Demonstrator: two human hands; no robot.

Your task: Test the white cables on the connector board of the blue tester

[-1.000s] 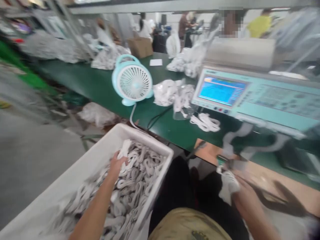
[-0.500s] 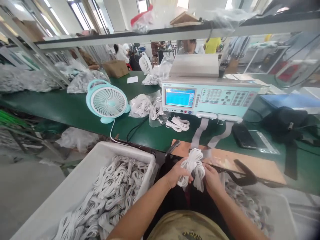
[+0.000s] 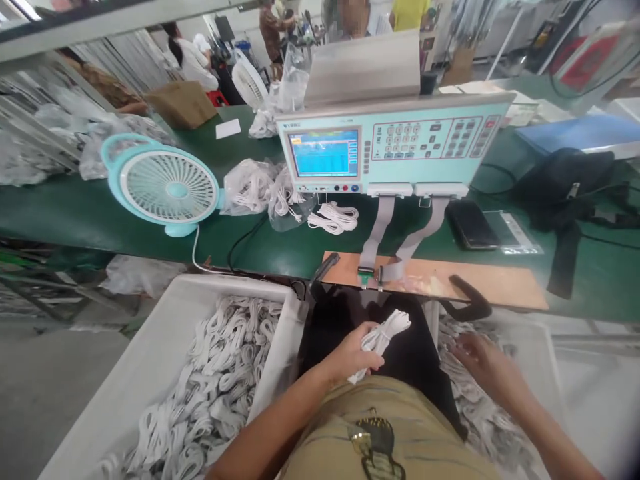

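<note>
Right fingers [image 3: 469,339] moved over right bin [image 3: 544,350], loosely parted, left fingers [image 3: 373,361] pinching white cable bundle [image 3: 389,331], instrument [image 3: 425,175] lettering [image 3: 293,125] too blurred to read

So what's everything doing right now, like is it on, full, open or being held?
Left hand: closed around a white cable bundle.
Right hand: partly open over the right bin, nothing visible held.
Left bin: open, heaped with bundled cables.
Right bin: open, with cables inside.
Screen: lit blue.
Ribbon cables: attached to the machine.
Blue fan: standing; can't tell if spinning.
</note>
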